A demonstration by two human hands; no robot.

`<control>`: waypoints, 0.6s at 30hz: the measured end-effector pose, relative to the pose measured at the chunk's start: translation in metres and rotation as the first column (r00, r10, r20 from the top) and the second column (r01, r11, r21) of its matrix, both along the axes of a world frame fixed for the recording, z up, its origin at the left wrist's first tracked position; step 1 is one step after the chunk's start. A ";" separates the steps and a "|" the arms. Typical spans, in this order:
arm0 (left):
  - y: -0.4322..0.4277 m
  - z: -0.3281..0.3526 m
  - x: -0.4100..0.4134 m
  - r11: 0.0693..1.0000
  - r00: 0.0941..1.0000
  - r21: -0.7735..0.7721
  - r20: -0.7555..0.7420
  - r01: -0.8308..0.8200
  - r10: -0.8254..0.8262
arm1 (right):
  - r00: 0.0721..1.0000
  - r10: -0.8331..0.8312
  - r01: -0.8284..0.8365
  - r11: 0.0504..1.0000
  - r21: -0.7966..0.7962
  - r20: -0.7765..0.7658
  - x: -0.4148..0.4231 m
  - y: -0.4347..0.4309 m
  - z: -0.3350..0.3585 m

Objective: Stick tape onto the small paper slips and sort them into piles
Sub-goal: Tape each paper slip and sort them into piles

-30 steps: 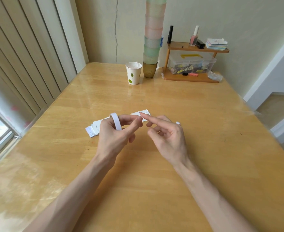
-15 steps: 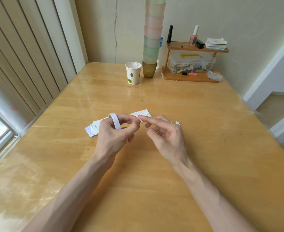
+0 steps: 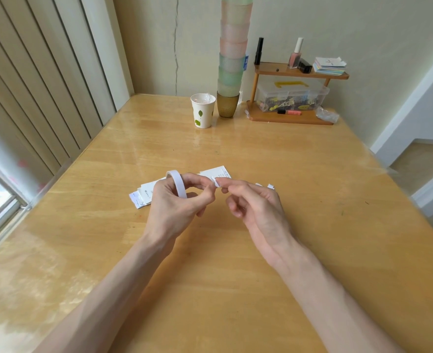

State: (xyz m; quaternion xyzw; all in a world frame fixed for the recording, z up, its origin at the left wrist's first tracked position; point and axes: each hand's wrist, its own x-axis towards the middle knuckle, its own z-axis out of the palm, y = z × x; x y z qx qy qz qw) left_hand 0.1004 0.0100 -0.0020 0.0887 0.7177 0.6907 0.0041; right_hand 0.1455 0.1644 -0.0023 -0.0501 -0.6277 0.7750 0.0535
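step: likely freeing a tape piece | left hand [image 3: 174,210] grips tape roll [image 3: 177,183] | right hand [image 3: 257,208] pinches tape end [image 3: 215,182] | next: tear it, press on paper slips [image 3: 144,194] at 10 o'clock of the left hand

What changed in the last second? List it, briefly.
The right hand, whose forefinger was picking at the tape roll, now pinches a small lifted tape end between forefinger and thumb. The left hand still grips the roll in the same spot. The paper slips, paper cup and shelf have not moved.

One tape roll [image 3: 178,184], one paper cup [image 3: 202,112]
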 end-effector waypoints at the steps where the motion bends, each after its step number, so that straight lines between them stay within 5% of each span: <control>1: 0.000 0.000 0.000 1.000 1.000 -0.008 -0.003 0.002 -0.002 | 1.000 -0.012 0.012 1.000 -0.001 0.003 0.000 0.000 0.000; 14: -0.002 -0.001 -0.002 0.999 0.999 -0.037 0.030 -0.024 0.025 | 0.984 -0.175 0.173 0.982 -0.076 -0.026 -0.004 0.008 -0.002; 18: -0.001 -0.003 -0.002 0.999 0.999 -0.029 0.048 0.023 -0.022 | 0.995 -0.082 0.083 0.996 0.033 -0.050 -0.001 0.007 0.002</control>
